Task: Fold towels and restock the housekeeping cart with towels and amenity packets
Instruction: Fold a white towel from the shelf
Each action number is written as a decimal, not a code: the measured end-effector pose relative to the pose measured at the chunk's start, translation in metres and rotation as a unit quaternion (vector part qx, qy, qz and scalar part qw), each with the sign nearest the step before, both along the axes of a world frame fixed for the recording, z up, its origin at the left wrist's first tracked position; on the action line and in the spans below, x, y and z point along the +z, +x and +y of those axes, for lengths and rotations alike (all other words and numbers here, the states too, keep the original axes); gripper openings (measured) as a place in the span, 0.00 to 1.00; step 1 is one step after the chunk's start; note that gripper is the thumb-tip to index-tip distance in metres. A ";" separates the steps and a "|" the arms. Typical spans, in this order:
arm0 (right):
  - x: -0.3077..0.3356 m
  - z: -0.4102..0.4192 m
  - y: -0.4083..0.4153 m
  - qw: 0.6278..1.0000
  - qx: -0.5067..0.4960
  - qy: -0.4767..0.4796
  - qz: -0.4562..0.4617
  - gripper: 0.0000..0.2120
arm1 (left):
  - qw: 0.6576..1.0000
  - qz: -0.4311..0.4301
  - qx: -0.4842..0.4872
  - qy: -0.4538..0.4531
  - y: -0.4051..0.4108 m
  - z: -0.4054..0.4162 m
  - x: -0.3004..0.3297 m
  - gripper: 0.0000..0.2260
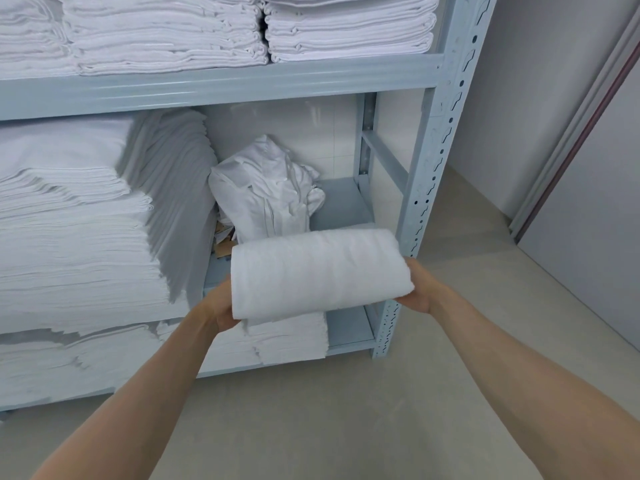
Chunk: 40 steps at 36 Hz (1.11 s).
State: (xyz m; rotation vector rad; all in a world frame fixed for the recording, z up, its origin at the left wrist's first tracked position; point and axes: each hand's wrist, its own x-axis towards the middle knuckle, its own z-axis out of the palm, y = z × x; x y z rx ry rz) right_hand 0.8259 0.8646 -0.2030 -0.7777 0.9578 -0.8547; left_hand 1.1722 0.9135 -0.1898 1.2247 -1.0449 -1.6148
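A folded white towel [320, 271] is carried between both hands, the left hand [221, 308] gripping its near-left end from below, the right hand [417, 287] curled round its right end. Just beyond the hands stands the shelf rack [431, 161] (stacked with linen). Likely fetching stock; the next move calls for carrying it to the cart, which is unseen.

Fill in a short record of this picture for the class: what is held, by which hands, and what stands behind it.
held item: folded white towel
left hand: grips the towel's left end
right hand: grips its right end
towel position: in the air, before the rack
behind: blue-grey metal rack
rack contents: stacked white linen; crumpled white bundle
floor: pale, plain
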 end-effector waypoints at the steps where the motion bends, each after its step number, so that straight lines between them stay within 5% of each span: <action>1: -0.001 -0.001 0.001 1.000 -0.004 0.005 -0.011 0.14 | 1.000 0.004 0.005 -0.003 0.002 -0.002 0.001 0.11; 5: -0.008 -0.003 0.002 0.999 0.004 0.018 -0.046 0.28 | 0.997 0.054 0.050 0.008 0.008 -0.015 -0.003 0.22; 7: -0.012 -0.005 0.002 0.999 0.018 0.027 -0.041 0.36 | 0.996 0.076 0.051 0.011 0.006 -0.022 -0.001 0.20; 14: -0.026 -0.025 -0.007 0.996 0.067 0.050 -0.022 0.20 | 0.993 0.074 -0.033 0.084 -0.003 -0.060 -0.022 0.27; 18: -0.039 -0.064 -0.020 0.992 0.074 0.093 -0.042 0.29 | 0.993 0.032 -0.021 0.115 -0.023 -0.088 -0.033 0.24; 22: -0.053 -0.108 -0.031 0.993 0.059 0.104 -0.020 0.24 | 0.990 -0.007 0.004 0.140 -0.043 -0.123 -0.049 0.26; 29: -0.080 -0.184 -0.044 0.985 0.003 0.057 0.162 0.21 | 0.977 -0.037 0.097 0.186 -0.080 -0.193 -0.073 0.19; 33: -0.087 -0.226 -0.042 0.967 -0.042 -0.004 0.252 0.28 | 0.966 -0.037 0.157 0.201 -0.099 -0.224 -0.088 0.16; 40: -0.087 -0.292 -0.036 0.972 -0.059 -0.014 0.227 0.22 | 0.962 -0.036 0.201 0.183 -0.102 -0.282 -0.099 0.12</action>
